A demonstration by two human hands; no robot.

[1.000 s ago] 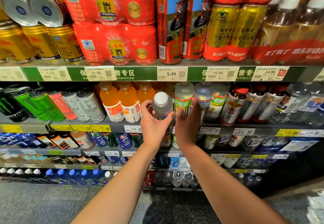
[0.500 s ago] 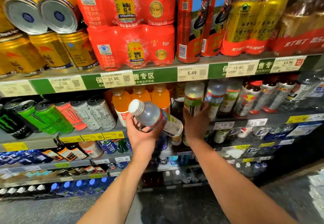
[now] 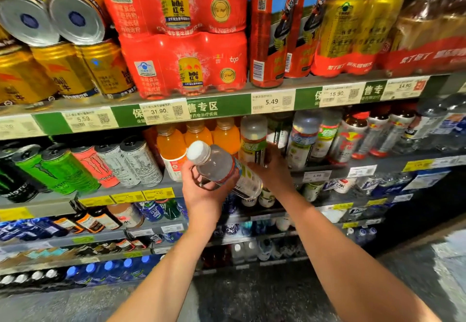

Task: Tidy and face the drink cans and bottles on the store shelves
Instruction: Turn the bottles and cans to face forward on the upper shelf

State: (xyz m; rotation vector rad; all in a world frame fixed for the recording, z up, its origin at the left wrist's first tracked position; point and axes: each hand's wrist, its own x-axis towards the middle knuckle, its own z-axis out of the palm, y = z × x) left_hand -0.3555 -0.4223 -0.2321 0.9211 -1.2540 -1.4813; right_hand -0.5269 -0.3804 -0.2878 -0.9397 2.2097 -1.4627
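shelving [image 3: 222,106] is seen filling the view, its green price rail running from 9 to 3 o'clock. red multipacks [image 3: 181,32] are stacked at 12 o'clock, gold cans [image 3: 63,69] at 10 o'clock, green and white cans [image 3: 75,168] at 9 o'clock. orange bottles [image 3: 199,135] are lined just above centre. a clear bottle [image 3: 224,168] with a white cap is held tilted at centre, cap toward 10 o'clock, gripped by the left hand [image 3: 204,190]. the right hand [image 3: 273,173] is reached in at 2 o'clock of it against a shelved green-label bottle [image 3: 253,142]; its grasp cannot be told.
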